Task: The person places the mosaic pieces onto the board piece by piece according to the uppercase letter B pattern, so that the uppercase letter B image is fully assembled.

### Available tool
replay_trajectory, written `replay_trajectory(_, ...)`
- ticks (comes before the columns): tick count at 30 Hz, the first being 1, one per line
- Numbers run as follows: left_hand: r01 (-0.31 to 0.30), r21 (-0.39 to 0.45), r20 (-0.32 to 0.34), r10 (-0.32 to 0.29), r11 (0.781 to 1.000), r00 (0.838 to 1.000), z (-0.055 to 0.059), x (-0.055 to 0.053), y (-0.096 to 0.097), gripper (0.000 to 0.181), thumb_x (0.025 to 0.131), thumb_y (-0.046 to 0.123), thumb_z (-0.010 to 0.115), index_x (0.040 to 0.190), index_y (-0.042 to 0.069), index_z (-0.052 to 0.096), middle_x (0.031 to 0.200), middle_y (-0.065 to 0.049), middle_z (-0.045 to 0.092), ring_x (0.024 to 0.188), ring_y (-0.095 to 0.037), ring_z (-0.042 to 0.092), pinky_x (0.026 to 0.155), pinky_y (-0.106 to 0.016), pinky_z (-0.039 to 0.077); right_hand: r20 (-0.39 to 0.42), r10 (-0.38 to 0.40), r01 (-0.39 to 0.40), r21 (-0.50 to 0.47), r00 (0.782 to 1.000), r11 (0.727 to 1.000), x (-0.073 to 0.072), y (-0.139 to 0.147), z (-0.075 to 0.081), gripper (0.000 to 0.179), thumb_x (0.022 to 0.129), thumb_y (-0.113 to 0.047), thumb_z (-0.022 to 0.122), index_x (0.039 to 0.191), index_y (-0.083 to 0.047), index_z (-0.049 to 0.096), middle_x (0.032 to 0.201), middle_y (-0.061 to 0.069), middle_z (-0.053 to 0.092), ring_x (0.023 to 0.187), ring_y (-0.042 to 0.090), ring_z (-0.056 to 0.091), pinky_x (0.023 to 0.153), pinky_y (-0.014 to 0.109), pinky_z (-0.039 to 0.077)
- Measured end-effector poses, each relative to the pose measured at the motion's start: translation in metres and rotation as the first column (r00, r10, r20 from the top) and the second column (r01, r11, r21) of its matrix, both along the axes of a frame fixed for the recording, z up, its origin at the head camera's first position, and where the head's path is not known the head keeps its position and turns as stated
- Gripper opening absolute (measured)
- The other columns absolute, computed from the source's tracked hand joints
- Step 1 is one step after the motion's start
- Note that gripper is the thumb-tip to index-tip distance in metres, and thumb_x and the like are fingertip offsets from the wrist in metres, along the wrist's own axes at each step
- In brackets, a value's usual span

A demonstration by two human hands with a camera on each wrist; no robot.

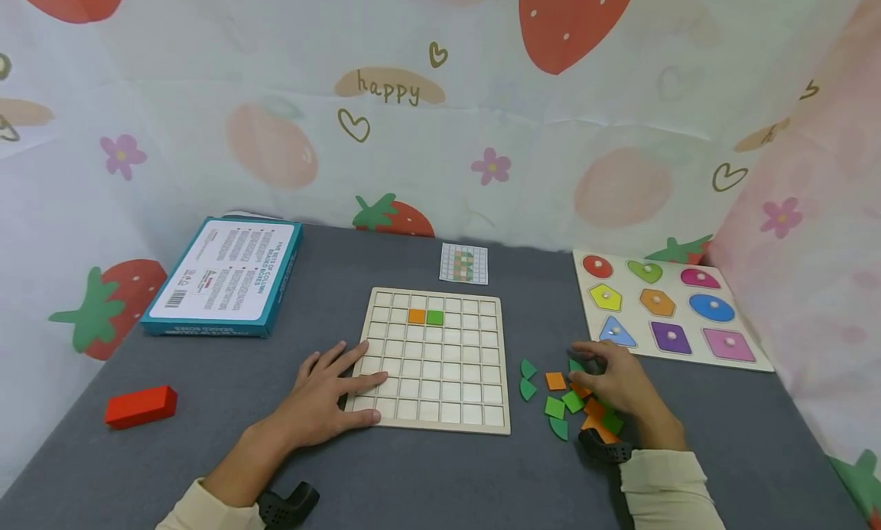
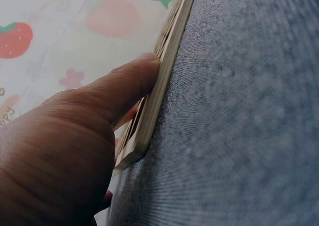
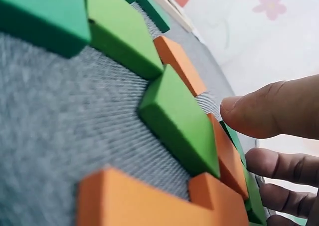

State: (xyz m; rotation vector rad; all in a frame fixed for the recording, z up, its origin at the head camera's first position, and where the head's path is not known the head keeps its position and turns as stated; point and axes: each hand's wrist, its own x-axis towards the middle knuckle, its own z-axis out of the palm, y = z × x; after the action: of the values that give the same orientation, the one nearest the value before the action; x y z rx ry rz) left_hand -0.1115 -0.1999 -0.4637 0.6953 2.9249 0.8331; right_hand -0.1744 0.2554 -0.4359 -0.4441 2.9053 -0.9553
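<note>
My left hand [image 1: 318, 398] rests on the left edge of a wooden grid board [image 1: 450, 371], fingers spread. The left wrist view has its thumb [image 2: 134, 76] against the board's side edge. An orange square [image 1: 416, 316] and a green square [image 1: 435, 317] sit side by side in the grid. To the right, my right hand [image 1: 622, 381] hovers at a loose pile of pieces, thumb and fingers apart around a dark green piece [image 1: 575, 365]. Near that hand are a light green square [image 3: 182, 118] and an orange piece [image 3: 179, 64]. Part of the pile is hidden under the hand.
A small pattern card [image 1: 464, 264] lies behind the board. At the right back is a shape puzzle with knobs [image 1: 626, 327]. A teal-edged box [image 1: 223, 274] and a red block [image 1: 141, 407] are on the left. Dark green curved pieces [image 1: 528, 390] lie beside the board.
</note>
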Motion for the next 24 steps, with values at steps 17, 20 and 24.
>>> replay_trajectory(17, -0.01, 0.01, 0.014, 0.01, 1.0, 1.0, 0.0001, 0.0007, 0.0004, 0.062, 0.082, 0.059, 0.067, 0.135, 0.027, 0.061, 0.155, -0.01, 0.029, 0.14, -0.042, 0.017, 0.104, -0.065, 0.006, 0.077, -0.072, 0.066, 0.078, 0.994, 0.995, 0.0001, -0.0077, 0.0026, 0.032, 0.083, -0.014, 0.072, 0.112, 0.0, 0.07, 0.104, 0.014, 0.058, 0.091, 0.032, 0.052, 0.079, 0.05, 0.047)
replay_trajectory(20, -0.012, 0.008, 0.012, 0.011, 1.0, 1.0, 0.0001, 0.0003, 0.0005, 0.062, 0.082, 0.059, 0.067, 0.135, 0.027, 0.061, 0.155, -0.01, 0.029, 0.14, -0.042, 0.017, 0.104, -0.065, 0.006, 0.114, -0.076, 0.066, 0.088, 0.991, 0.994, -0.0001, -0.0078, 0.0046, 0.033, 0.083, -0.014, 0.072, 0.114, -0.001, 0.069, 0.107, 0.015, 0.059, 0.094, 0.034, 0.053, 0.081, 0.052, 0.047)
replay_trajectory(24, -0.013, 0.001, 0.006, 0.013, 1.0, 1.0, 0.0004, 0.0, 0.001, 0.063, 0.082, 0.06, 0.066, 0.135, 0.027, 0.06, 0.155, -0.01, 0.029, 0.14, -0.042, 0.017, 0.104, -0.065, 0.006, 0.124, -0.087, 0.076, 0.093, 0.988, 0.993, -0.001, -0.0085, 0.0048, 0.032, 0.082, -0.011, 0.071, 0.112, -0.002, 0.069, 0.107, 0.016, 0.059, 0.094, 0.035, 0.053, 0.082, 0.053, 0.047)
